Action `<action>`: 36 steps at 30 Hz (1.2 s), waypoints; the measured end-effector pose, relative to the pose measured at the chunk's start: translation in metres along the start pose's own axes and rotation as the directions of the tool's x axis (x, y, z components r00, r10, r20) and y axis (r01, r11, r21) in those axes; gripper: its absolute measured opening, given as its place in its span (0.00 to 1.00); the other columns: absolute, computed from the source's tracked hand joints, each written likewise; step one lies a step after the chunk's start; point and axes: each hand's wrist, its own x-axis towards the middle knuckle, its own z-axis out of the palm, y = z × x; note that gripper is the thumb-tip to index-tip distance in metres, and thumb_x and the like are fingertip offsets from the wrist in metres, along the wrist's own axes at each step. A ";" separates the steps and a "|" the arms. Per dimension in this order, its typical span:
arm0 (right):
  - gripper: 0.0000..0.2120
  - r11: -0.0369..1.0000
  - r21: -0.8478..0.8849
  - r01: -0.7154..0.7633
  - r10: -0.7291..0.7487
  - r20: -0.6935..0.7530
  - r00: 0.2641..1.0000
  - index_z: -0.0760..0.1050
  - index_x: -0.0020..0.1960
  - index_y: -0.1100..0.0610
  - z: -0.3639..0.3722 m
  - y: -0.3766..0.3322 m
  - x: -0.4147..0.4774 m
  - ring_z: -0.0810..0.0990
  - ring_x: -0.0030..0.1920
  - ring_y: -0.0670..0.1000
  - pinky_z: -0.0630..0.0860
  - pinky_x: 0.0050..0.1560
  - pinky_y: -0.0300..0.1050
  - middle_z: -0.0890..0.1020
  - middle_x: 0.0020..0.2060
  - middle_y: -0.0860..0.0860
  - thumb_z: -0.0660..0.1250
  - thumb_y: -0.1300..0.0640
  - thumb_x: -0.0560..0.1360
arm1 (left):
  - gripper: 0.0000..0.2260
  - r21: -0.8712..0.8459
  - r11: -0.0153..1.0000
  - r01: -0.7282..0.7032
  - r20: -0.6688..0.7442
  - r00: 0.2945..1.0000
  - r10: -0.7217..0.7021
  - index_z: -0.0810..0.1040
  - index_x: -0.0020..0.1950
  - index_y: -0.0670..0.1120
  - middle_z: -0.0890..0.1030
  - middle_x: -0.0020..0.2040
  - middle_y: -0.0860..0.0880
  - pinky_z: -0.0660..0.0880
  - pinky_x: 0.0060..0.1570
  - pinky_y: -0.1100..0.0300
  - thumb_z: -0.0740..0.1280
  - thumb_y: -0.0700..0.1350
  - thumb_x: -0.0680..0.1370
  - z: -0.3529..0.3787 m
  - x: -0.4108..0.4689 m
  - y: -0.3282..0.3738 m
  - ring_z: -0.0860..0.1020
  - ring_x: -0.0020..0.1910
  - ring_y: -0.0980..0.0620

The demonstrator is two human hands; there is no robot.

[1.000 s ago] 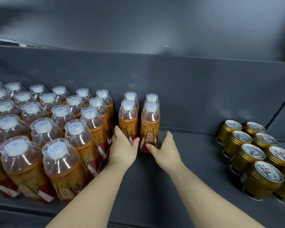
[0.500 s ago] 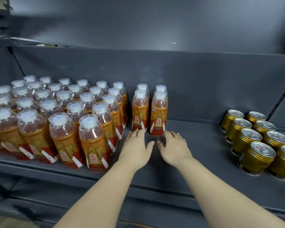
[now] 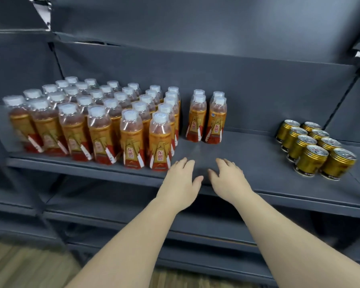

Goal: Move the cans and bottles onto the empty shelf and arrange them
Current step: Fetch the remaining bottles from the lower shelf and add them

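Rows of orange drink bottles (image 3: pixel 104 121) with white caps fill the left part of the grey shelf (image 3: pixel 256 163). Two short rows of the same bottles (image 3: pixel 206 119) stand apart just right of that block. Several gold cans (image 3: pixel 312 146) are grouped at the shelf's right end. My left hand (image 3: pixel 181 181) and my right hand (image 3: pixel 229 179) hover side by side over the shelf's front edge, fingers relaxed and holding nothing, a little in front of the separate bottles.
Bare shelf surface lies between the separate bottles and the gold cans. Another grey shelf (image 3: pixel 116 206) runs below, and an upper shelf (image 3: pixel 195 46) hangs overhead. Wooden floor (image 3: pixel 25 267) shows at the bottom left.
Both hands have let go of the two front bottles and drawn back toward the shelf's front edge. The view has pulled back and lowered, showing more of the shelving.
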 end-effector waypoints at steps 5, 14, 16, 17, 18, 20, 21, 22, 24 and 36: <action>0.27 0.995 -0.033 0.092 -0.091 0.023 0.996 0.59 0.79 0.55 0.026 -0.038 -0.040 0.60 0.77 0.59 0.58 0.75 0.59 0.65 0.76 0.55 0.55 0.45 0.83 | 0.26 0.006 0.999 0.034 -0.045 0.998 -0.033 0.60 0.80 0.45 0.61 0.80 0.48 0.54 0.76 0.55 0.59 0.54 0.84 -0.022 -0.053 -0.030 0.56 0.79 0.49; 0.28 0.957 -0.039 0.287 -0.279 0.138 0.950 0.57 0.80 0.54 0.055 -0.132 -0.081 0.56 0.78 0.58 0.55 0.77 0.56 0.62 0.78 0.54 0.53 0.44 0.84 | 0.24 0.103 0.961 0.256 -0.129 0.961 -0.243 0.63 0.78 0.44 0.66 0.76 0.46 0.56 0.74 0.53 0.58 0.54 0.84 -0.085 -0.130 -0.098 0.61 0.76 0.47; 0.28 0.938 -0.039 0.344 -0.335 0.157 0.929 0.57 0.80 0.54 0.062 -0.154 -0.085 0.56 0.78 0.57 0.56 0.77 0.57 0.62 0.78 0.54 0.54 0.44 0.84 | 0.22 0.125 0.939 0.319 -0.161 0.941 -0.298 0.66 0.75 0.44 0.68 0.74 0.46 0.58 0.73 0.53 0.58 0.54 0.84 -0.099 -0.145 -0.114 0.64 0.73 0.46; 0.28 0.927 -0.043 0.373 -0.360 0.176 0.916 0.56 0.80 0.55 0.066 -0.165 -0.087 0.56 0.78 0.57 0.56 0.77 0.57 0.61 0.78 0.55 0.54 0.44 0.84 | 0.21 0.136 0.926 0.352 -0.182 0.928 -0.326 0.67 0.74 0.44 0.69 0.73 0.45 0.58 0.72 0.52 0.58 0.54 0.84 -0.104 -0.152 -0.123 0.65 0.72 0.45; 0.28 0.915 -0.049 0.401 -0.384 0.200 0.901 0.56 0.80 0.55 0.071 -0.175 -0.089 0.56 0.78 0.58 0.55 0.77 0.57 0.61 0.78 0.55 0.54 0.44 0.84 | 0.21 0.147 0.911 0.386 -0.203 0.913 -0.354 0.68 0.73 0.44 0.70 0.72 0.46 0.59 0.72 0.52 0.58 0.54 0.84 -0.109 -0.158 -0.132 0.65 0.72 0.45; 0.28 0.882 -0.061 0.466 -0.440 0.243 0.865 0.56 0.80 0.55 0.081 -0.195 -0.092 0.57 0.78 0.58 0.56 0.77 0.58 0.61 0.78 0.56 0.54 0.44 0.84 | 0.21 0.165 0.880 0.445 -0.246 0.883 -0.400 0.68 0.73 0.44 0.71 0.71 0.47 0.59 0.73 0.50 0.58 0.55 0.84 -0.119 -0.172 -0.150 0.66 0.72 0.45; 0.28 0.864 -0.062 0.500 -0.470 0.258 0.844 0.56 0.80 0.55 0.085 -0.206 -0.093 0.57 0.78 0.58 0.56 0.77 0.58 0.61 0.78 0.55 0.53 0.44 0.84 | 0.21 0.172 0.864 0.474 -0.269 0.866 -0.421 0.68 0.72 0.45 0.72 0.69 0.48 0.61 0.73 0.49 0.58 0.55 0.84 -0.124 -0.178 -0.158 0.67 0.71 0.45; 0.28 0.846 -0.056 0.530 -0.497 0.273 0.823 0.55 0.80 0.54 0.089 -0.216 -0.094 0.57 0.78 0.58 0.56 0.77 0.58 0.60 0.78 0.55 0.53 0.44 0.84 | 0.20 0.178 0.847 0.501 -0.292 0.849 -0.441 0.69 0.71 0.45 0.73 0.66 0.49 0.62 0.72 0.48 0.58 0.55 0.84 -0.129 -0.185 -0.166 0.69 0.69 0.45; 0.29 0.815 -0.032 0.578 -0.543 0.307 0.782 0.53 0.81 0.54 0.097 -0.235 -0.097 0.56 0.78 0.58 0.55 0.77 0.57 0.59 0.79 0.55 0.53 0.43 0.84 | 0.19 0.180 0.812 0.555 -0.327 0.812 -0.483 0.70 0.68 0.46 0.74 0.61 0.50 0.65 0.70 0.48 0.58 0.56 0.83 -0.138 -0.198 -0.179 0.71 0.66 0.45; 0.29 0.612 0.074 0.788 -0.739 0.408 0.536 0.55 0.80 0.55 0.143 -0.316 -0.104 0.59 0.77 0.59 0.57 0.76 0.57 0.62 0.77 0.56 0.53 0.43 0.84 | 0.21 0.174 0.617 0.767 -0.412 0.626 -0.662 0.68 0.72 0.45 0.69 0.73 0.45 0.56 0.72 0.52 0.57 0.55 0.84 -0.174 -0.256 -0.206 0.64 0.73 0.44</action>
